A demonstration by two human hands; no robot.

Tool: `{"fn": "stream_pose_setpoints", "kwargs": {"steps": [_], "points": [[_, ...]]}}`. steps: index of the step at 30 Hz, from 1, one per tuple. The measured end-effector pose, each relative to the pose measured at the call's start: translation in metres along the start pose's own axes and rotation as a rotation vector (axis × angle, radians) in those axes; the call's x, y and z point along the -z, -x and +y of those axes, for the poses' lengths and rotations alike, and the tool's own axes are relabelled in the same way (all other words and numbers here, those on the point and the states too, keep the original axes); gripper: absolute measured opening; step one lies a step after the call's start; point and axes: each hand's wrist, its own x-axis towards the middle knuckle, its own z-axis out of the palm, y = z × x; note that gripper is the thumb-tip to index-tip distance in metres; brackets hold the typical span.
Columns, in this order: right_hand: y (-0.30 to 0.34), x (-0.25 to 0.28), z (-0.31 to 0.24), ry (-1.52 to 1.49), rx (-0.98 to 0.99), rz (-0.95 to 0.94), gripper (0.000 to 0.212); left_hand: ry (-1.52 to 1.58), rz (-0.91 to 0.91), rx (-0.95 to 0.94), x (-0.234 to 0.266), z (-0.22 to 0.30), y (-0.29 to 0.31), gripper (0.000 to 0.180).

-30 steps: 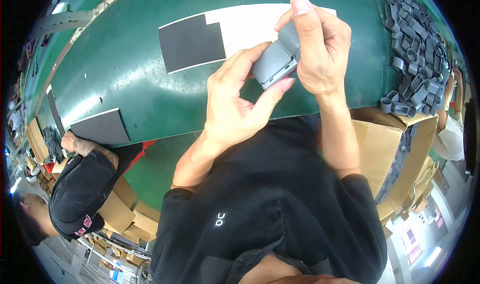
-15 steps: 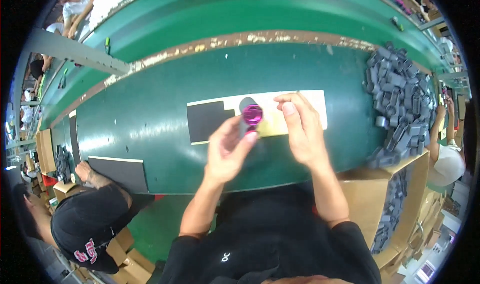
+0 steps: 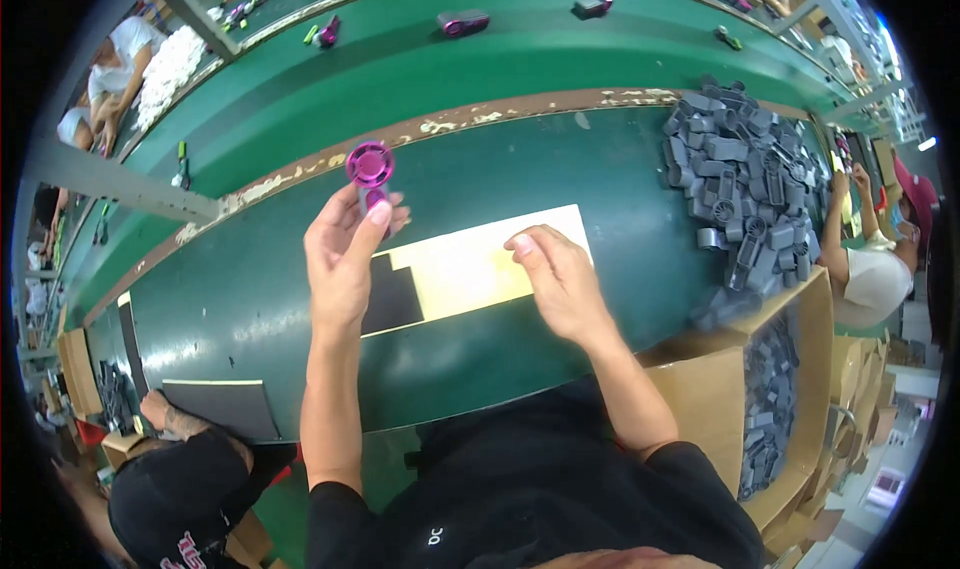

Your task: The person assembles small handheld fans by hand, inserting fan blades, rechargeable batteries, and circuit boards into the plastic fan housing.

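In my left hand is a small magenta-and-grey device with a round, spoked magenta end facing up. My fingers and thumb wrap its grey handle, raised near the bench's far edge. My right hand hovers over the right part of a pale yellow backing sheet, fingers curled and thumb against them. Whether anything small is pinched there is hidden. Black foam-like material covers the sheet's left end, partly behind my left forearm.
Grey plastic parts are heaped on the bench at right, above a cardboard box of similar parts. Beyond the bench runs a green belt carrying several devices. A co-worker sits at left beside a black sheet; another person works at far right.
My left hand has carried the device left and farther away, off the sheet toward the belt side. The right hand's fingers have curled in more. The whole view has shifted.
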Motion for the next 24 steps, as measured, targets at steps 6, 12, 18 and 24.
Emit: {"fn": "stream_pose_setpoints", "kwargs": {"steps": [6,12,18,24], "points": [[-0.004,0.003,0.001,-0.022,-0.077,0.028,0.043,0.111,-0.033,0.052,-0.018,-0.002,-0.016,0.042],[-0.015,-0.006,0.011,0.004,-0.067,-0.025,0.040,-0.158,0.147,0.046,0.012,-0.029,-0.070,0.042],[-0.024,-0.014,0.011,-0.023,-0.027,-0.051,0.025,-1.109,0.575,-0.046,0.106,-0.055,-0.204,0.054],[-0.035,-0.025,0.004,0.095,0.015,-0.139,0.018,-1.272,0.747,-0.120,0.171,-0.056,-0.303,0.072]]}}
